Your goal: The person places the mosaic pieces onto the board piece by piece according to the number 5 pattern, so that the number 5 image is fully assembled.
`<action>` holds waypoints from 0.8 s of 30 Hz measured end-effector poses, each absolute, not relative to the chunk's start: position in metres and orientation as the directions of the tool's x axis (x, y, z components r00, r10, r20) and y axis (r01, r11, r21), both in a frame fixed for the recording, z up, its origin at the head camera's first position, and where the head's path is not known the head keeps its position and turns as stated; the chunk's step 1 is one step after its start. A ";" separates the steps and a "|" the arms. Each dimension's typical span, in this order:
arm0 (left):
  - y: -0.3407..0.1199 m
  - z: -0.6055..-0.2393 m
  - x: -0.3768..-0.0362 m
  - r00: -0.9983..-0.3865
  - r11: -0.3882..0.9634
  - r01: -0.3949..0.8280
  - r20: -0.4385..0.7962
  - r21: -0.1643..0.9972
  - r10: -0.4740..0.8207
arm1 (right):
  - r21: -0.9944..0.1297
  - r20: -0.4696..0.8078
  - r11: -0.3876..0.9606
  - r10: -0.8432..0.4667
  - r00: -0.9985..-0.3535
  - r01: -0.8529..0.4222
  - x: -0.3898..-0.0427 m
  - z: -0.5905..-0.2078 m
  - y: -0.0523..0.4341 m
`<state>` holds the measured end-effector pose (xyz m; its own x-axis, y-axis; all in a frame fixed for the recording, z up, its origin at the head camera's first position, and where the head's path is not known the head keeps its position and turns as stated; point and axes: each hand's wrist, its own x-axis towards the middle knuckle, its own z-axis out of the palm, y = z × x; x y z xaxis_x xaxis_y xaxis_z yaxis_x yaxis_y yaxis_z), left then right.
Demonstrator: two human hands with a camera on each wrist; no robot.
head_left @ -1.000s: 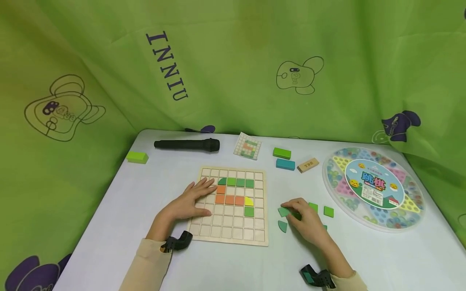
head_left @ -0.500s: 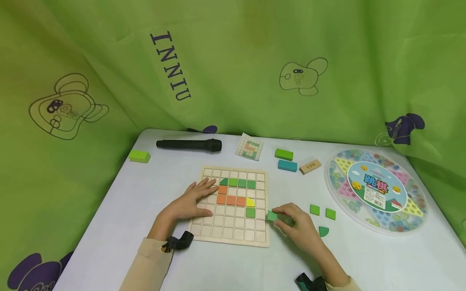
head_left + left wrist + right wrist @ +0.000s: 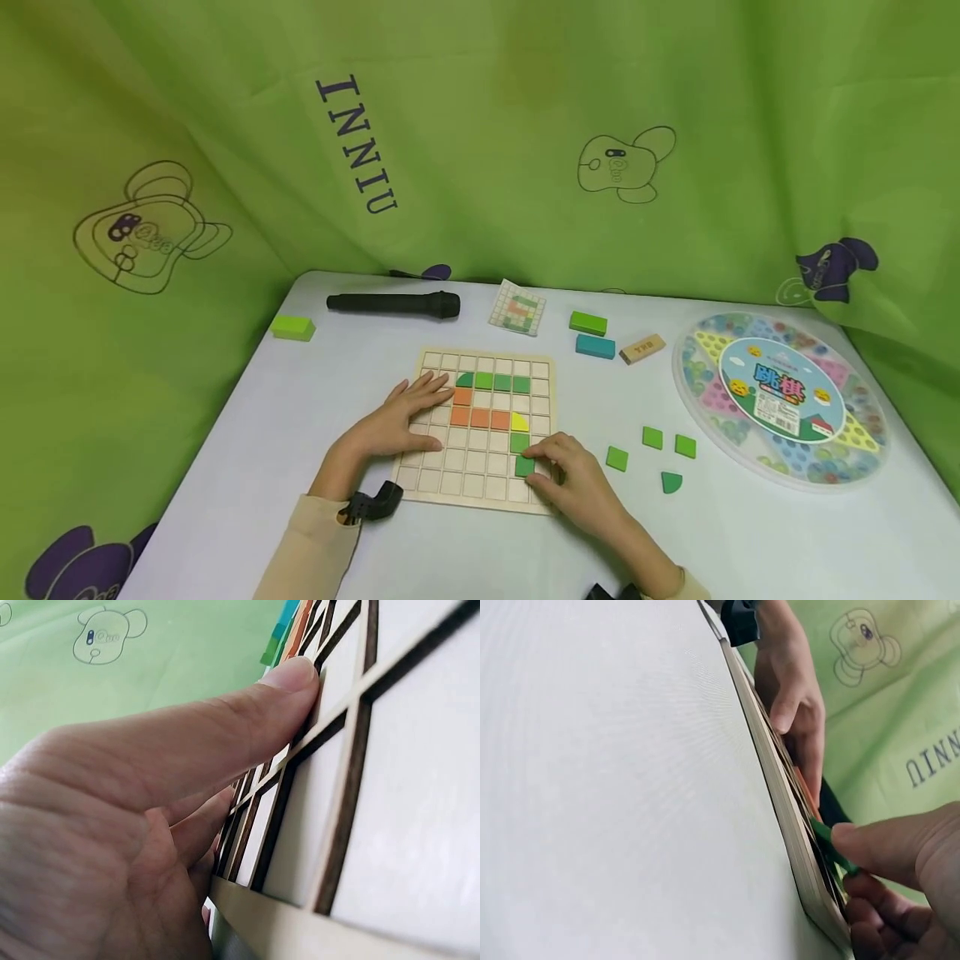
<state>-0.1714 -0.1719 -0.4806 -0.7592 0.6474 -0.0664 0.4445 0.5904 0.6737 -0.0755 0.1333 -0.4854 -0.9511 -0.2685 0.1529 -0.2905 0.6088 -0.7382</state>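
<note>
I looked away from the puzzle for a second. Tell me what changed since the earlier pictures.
The right hand picked a green square tile from the loose pieces on the table, carried it left onto the wooden grid board, and now pinches it over a cell just below the green tile already there. A green quarter-circle piece shifted right. The left hand stayed flat on the board's left side; the placed tiles did not move.

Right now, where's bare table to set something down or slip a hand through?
Free: the near-left table beside the wooden board, and the near-right stretch below the round game tray. Crowded: the far edge, with the microphone, pattern card and blocks; loose green tiles lie right of the right hand.
</note>
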 end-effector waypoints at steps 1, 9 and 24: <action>-0.172 -0.480 -0.171 -0.760 0.591 0.440 -0.070 0.676 0.646 | -0.737 0.154 0.610 -0.270 -0.951 -0.292 -0.075 -0.486 0.132; -0.171 -0.479 -0.172 -0.764 0.599 0.437 -0.074 0.671 0.641 | -0.685 0.206 0.644 -0.275 -0.939 -0.339 -0.074 -0.487 0.126; -0.171 -0.482 -0.173 -0.766 0.595 0.442 -0.063 0.671 0.640 | -0.702 0.177 0.645 -0.255 -0.951 -0.303 -0.069 -0.472 0.149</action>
<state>-0.1729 -0.1708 -0.4817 -0.7659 0.6398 -0.0628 0.4419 0.5949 0.6714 -0.0695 0.1494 -0.4723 -0.9507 -0.2550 0.1766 -0.3033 0.6449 -0.7015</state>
